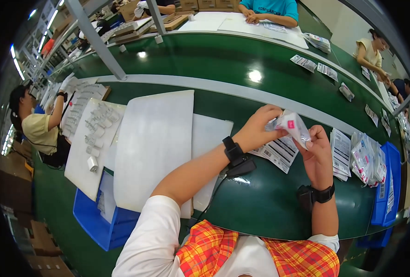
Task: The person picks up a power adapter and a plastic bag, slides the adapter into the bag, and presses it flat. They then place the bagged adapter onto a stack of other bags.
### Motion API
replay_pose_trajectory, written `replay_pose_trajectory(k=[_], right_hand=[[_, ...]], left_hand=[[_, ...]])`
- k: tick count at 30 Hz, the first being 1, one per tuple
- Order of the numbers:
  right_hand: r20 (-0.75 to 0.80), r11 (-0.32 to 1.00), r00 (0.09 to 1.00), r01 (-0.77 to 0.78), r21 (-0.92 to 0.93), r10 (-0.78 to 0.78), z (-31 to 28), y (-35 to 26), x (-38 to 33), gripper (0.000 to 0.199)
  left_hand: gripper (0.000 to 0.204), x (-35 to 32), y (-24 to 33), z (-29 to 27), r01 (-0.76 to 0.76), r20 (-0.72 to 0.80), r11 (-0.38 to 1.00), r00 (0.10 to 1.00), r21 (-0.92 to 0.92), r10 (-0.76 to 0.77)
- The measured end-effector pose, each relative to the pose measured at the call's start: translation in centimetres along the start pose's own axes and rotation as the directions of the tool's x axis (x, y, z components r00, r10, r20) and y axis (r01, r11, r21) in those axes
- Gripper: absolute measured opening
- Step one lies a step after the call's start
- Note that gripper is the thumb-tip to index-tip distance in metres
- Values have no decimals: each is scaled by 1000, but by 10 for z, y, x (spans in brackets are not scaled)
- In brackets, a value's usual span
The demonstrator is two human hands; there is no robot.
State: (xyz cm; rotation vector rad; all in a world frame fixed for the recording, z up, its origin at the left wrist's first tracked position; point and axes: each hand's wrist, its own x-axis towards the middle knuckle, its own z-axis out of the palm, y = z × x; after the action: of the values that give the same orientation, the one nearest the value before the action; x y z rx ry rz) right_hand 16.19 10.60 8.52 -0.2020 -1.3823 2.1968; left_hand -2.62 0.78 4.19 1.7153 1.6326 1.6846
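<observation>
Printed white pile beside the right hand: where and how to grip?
Probably pinch the printed white pile at its near edge, from the wearer's side: it lies flat with that edge uncovered, while clear bags crowd its right and the right hand flanks its left.

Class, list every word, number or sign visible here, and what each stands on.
Plastic bag between left hand and right hand: pink mark, too small to read.
Flat printed pieces: dark print, too small.
Bagged items, right: pink and dark print, blurred.
Far packets: print too small.
Blue shirt opposite: dark lettering, not copied here.
</observation>
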Motion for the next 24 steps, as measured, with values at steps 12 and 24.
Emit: replay_pose_trajectory(k=[12, 24], right_hand=[[-218, 723, 959, -282, -631, 184, -29, 26, 9, 29], [382, 107, 917, 394, -913, -113, -91, 29, 27, 20]], left_hand=[[32, -10, 15, 15, 463, 42, 845, 882, -269, -469], [21, -13, -32, 3, 199, 146, 949, 960, 243, -239]])
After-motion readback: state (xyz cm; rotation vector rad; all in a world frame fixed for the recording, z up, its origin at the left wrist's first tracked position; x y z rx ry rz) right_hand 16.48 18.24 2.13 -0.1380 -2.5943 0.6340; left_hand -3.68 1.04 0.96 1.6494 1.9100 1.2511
